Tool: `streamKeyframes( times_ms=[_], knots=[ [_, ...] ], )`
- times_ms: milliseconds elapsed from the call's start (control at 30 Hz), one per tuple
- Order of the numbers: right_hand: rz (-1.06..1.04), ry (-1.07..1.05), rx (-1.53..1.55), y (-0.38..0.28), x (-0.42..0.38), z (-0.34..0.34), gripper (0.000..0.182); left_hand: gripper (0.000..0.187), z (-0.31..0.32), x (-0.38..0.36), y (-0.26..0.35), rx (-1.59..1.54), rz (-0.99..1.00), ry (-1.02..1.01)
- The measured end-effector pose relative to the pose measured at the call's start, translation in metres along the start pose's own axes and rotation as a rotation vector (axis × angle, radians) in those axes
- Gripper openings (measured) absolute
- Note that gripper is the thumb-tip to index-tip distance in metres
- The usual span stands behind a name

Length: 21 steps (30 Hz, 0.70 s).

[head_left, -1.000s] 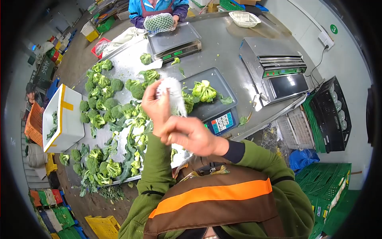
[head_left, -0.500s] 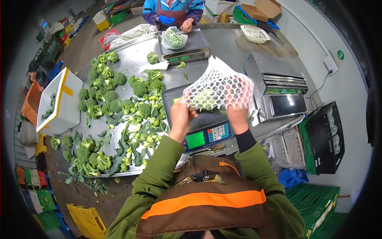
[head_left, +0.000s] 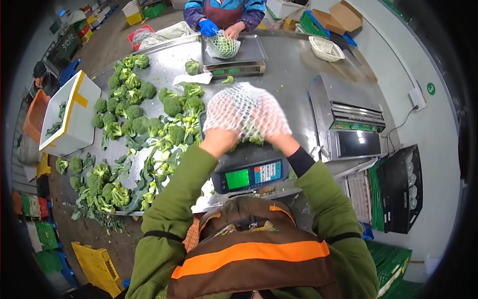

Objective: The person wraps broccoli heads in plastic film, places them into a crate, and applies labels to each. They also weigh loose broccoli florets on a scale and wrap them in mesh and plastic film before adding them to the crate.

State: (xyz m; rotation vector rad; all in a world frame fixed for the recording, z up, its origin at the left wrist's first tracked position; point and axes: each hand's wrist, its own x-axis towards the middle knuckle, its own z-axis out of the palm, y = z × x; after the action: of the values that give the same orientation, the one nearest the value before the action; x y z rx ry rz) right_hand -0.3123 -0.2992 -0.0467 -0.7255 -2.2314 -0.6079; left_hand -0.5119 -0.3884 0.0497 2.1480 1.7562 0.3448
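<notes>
Netting point(head_left: 245, 102), white, stretched open across both hands, above dark pan point(head_left: 239, 155) of digital scale point(head_left: 250, 176). Left hand point(head_left: 221, 119) and right hand point(head_left: 273, 119) well apart, inside or behind mesh; fingers blurred, closed or spread cannot be told. Broccoli head point(head_left: 254, 136) just below mesh, between hands, partly hidden. Green display lit. Loose broccoli point(head_left: 172, 105) to left on metal table point(head_left: 294, 70). Across table, netted head point(head_left: 222, 47) under co-worker's hands point(head_left: 219, 30).

1 white mesh net point(head_left: 242, 97), stretched wide over green broccoli point(head_left: 253, 136), above dark tray point(head_left: 234, 159).
</notes>
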Motion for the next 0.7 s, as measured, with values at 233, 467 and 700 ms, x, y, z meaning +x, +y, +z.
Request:
streamKeyframes(
  times_ms=[233,467,700],
  knots=[
    [0.296,-0.603,0.294,-0.001,0.020,-0.052,0.028,0.040,0.062,-0.031,-0.044,0.069,0.052,0.654],
    [0.992,-0.927,0.766,0.044,0.015,0.032,0.048,0.058,0.072,0.022,-0.078,-0.429,-0.546,0.223],
    [1.429,-1.069,1.407,0.045,0.020,0.022,0.029,0.020,0.063,0.024,-0.086,-1.396,-0.779,0.017]
  ],
)
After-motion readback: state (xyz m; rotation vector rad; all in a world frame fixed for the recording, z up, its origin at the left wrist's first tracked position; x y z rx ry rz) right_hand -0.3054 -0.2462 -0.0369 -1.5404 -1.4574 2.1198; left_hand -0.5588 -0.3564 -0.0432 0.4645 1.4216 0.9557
